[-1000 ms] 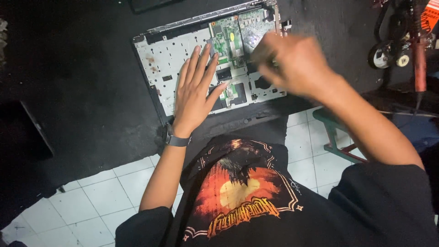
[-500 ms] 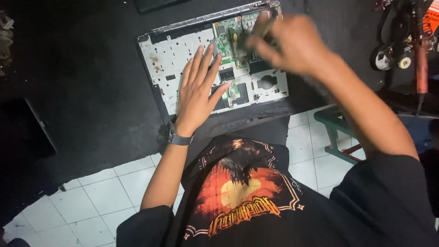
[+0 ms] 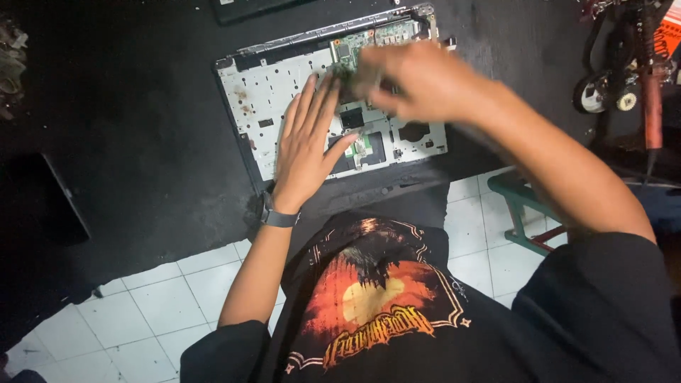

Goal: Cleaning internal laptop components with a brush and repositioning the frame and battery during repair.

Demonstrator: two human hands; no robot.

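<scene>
An opened laptop base point(image 3: 262, 99) lies on a black mat, its white inner frame and green circuit board point(image 3: 386, 32) exposed. My left hand point(image 3: 305, 149), with a grey watch on the wrist, rests flat on the frame with fingers spread and holds nothing. My right hand point(image 3: 418, 85) hovers over the middle of the board, just beyond the left fingertips. It is motion-blurred, its fingers curl downward, and something small and dark seems to sit at the fingertips; what it is cannot be made out.
The black mat point(image 3: 142, 142) covers white floor tiles point(image 3: 163, 305). A green stool frame point(image 3: 518, 206) stands at the right. Wheels, cables and a red-handled tool point(image 3: 651, 92) crowd the far right. A dark flat object point(image 3: 42, 206) lies at the left.
My right hand has swept leftward across the board, from its right side to next to my left fingertips. My left hand stays flat on the frame.
</scene>
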